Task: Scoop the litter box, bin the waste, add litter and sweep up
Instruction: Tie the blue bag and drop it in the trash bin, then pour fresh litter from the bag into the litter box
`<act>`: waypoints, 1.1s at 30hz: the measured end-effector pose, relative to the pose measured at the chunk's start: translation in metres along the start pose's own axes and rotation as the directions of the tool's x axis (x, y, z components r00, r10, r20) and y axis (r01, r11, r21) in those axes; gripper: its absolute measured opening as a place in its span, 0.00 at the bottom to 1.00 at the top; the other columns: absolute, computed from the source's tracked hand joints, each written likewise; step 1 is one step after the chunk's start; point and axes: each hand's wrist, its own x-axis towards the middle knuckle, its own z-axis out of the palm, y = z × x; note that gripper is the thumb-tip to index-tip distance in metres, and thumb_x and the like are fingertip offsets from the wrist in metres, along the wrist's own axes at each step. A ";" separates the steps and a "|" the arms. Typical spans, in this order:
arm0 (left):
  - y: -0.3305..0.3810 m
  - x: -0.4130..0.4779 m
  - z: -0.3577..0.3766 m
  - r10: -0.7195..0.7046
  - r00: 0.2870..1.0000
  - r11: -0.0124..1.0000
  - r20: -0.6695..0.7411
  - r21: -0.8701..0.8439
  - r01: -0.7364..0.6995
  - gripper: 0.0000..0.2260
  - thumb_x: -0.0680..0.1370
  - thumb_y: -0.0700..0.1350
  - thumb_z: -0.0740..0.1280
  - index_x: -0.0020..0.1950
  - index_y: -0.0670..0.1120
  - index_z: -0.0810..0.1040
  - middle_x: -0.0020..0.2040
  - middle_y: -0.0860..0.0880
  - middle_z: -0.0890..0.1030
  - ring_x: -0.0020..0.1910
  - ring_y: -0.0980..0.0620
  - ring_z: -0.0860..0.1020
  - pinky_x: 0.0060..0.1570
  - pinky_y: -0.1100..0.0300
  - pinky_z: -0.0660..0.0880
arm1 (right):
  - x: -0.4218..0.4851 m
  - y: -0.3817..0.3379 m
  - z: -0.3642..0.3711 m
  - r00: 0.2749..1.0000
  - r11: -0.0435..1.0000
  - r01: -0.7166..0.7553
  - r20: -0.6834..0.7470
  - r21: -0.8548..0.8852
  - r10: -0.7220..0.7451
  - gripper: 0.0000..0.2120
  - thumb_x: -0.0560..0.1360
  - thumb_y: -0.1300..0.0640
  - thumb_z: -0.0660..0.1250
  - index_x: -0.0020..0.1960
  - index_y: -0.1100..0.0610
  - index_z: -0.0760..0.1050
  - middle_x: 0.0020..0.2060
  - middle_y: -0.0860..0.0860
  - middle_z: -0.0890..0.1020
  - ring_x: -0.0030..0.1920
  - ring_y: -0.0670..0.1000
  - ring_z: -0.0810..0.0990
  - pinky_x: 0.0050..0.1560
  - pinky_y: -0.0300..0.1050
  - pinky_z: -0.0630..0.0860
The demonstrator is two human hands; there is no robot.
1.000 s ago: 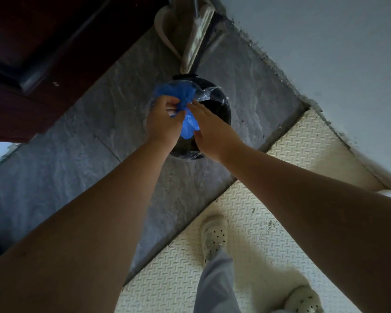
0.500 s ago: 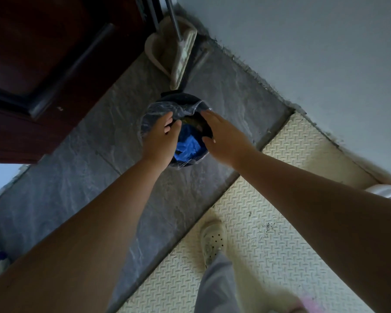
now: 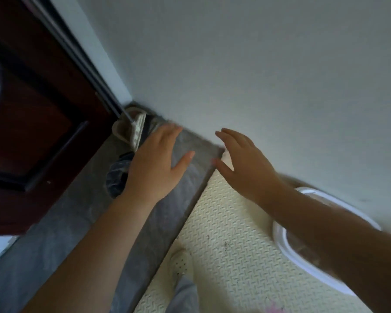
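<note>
My left hand (image 3: 155, 162) hovers with fingers spread and holds nothing, above the grey stone floor strip. It partly hides the small black bin (image 3: 116, 175) with a clear plastic liner, just to its left. My right hand (image 3: 242, 159) is also empty with straight fingers, over the edge of the cream mat near the wall. The white litter box (image 3: 287, 245) shows its rim at the right, under my right forearm. A beige broom and dustpan (image 3: 133, 129) stand in the corner by the door. The blue glove is hidden.
A dark wooden door (image 3: 32, 109) fills the left. The pale wall (image 3: 257, 64) runs across the top. A cream textured mat (image 3: 224, 256) carries scattered litter specks. My foot in a white perforated shoe (image 3: 178, 263) stands on the mat's edge.
Both hands have left the bin's rim and lifted with fingers spread. The blue glove stays in the bin, out of sight. The view has swung up and to the right.
</note>
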 end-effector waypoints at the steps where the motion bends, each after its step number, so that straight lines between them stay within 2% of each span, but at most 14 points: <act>1: 0.035 -0.005 -0.014 0.043 0.999 0.999 0.007 0.022 -0.044 0.28 0.78 0.61 0.56 0.73 0.48 0.64 0.73 0.48 0.65 0.72 0.50 0.64 0.68 0.52 0.65 | -0.024 0.007 -0.035 0.999 1.000 -0.018 -0.034 -0.013 0.017 0.28 0.78 0.46 0.61 0.75 0.55 0.61 0.74 0.51 0.65 0.74 0.52 0.61 0.72 0.46 0.59; 4: 0.144 -0.028 -0.047 0.144 0.989 0.987 0.031 0.071 -0.146 0.29 0.77 0.64 0.52 0.73 0.49 0.63 0.74 0.49 0.64 0.72 0.50 0.63 0.70 0.50 0.64 | -0.105 0.025 -0.134 0.990 0.995 -0.077 -0.126 -0.067 0.068 0.29 0.79 0.45 0.60 0.76 0.53 0.59 0.74 0.49 0.63 0.74 0.49 0.59 0.71 0.40 0.54; 9: 0.314 -0.060 -0.071 0.288 0.953 0.949 0.096 0.103 -0.297 0.32 0.76 0.66 0.48 0.74 0.50 0.61 0.75 0.48 0.62 0.73 0.49 0.62 0.69 0.50 0.62 | -0.239 0.056 -0.266 0.949 0.964 -0.235 -0.244 -0.123 0.200 0.30 0.78 0.43 0.59 0.76 0.53 0.59 0.75 0.49 0.62 0.74 0.49 0.58 0.72 0.43 0.56; 11: 0.375 -0.069 -0.073 0.348 0.925 0.926 0.153 0.097 -0.364 0.33 0.75 0.68 0.46 0.75 0.51 0.59 0.76 0.48 0.60 0.74 0.48 0.60 0.70 0.46 0.62 | -0.286 0.070 -0.305 0.918 0.937 -0.319 -0.293 -0.140 0.268 0.30 0.78 0.42 0.59 0.75 0.54 0.59 0.75 0.50 0.62 0.74 0.50 0.59 0.72 0.44 0.56; 15: 0.470 -0.090 -0.066 0.457 0.841 0.863 0.291 0.086 -0.498 0.35 0.73 0.69 0.41 0.77 0.54 0.51 0.78 0.51 0.51 0.77 0.48 0.51 0.73 0.45 0.55 | -0.362 0.100 -0.355 0.822 0.869 -0.487 -0.386 -0.095 0.419 0.30 0.78 0.42 0.58 0.75 0.56 0.59 0.74 0.51 0.64 0.74 0.51 0.60 0.72 0.45 0.57; 20: 0.541 -0.109 -0.031 0.570 0.690 0.748 0.445 0.066 -0.660 0.33 0.75 0.68 0.43 0.77 0.55 0.44 0.79 0.52 0.45 0.77 0.49 0.45 0.74 0.47 0.47 | -0.435 0.138 -0.379 0.670 0.749 -0.662 -0.441 0.009 0.597 0.31 0.78 0.42 0.59 0.75 0.57 0.60 0.73 0.52 0.65 0.74 0.52 0.60 0.72 0.46 0.58; 23: 0.566 -0.110 -0.006 0.611 0.614 0.681 0.500 0.064 -0.730 0.33 0.76 0.67 0.44 0.77 0.54 0.43 0.79 0.51 0.45 0.77 0.48 0.46 0.73 0.48 0.47 | -0.474 0.156 -0.380 0.575 0.666 -0.742 -0.441 0.072 0.689 0.30 0.78 0.44 0.60 0.75 0.58 0.60 0.73 0.53 0.65 0.74 0.52 0.60 0.72 0.46 0.58; 29: 0.614 -0.104 0.046 0.652 0.507 0.614 0.564 -0.001 -0.789 0.32 0.78 0.65 0.47 0.78 0.52 0.44 0.79 0.49 0.47 0.77 0.47 0.48 0.74 0.47 0.50 | -0.543 0.206 -0.369 0.388 0.503 -0.845 -0.440 0.180 0.810 0.31 0.77 0.45 0.63 0.74 0.59 0.61 0.72 0.53 0.66 0.73 0.54 0.62 0.72 0.49 0.62; 33: 0.650 -0.109 0.093 0.665 0.450 0.585 0.596 -0.042 -0.810 0.32 0.79 0.64 0.49 0.78 0.51 0.45 0.79 0.49 0.47 0.77 0.47 0.48 0.74 0.47 0.51 | -0.580 0.255 -0.353 0.308 0.415 -0.883 -0.398 0.217 0.864 0.31 0.77 0.45 0.63 0.74 0.58 0.60 0.72 0.53 0.66 0.72 0.54 0.63 0.70 0.49 0.63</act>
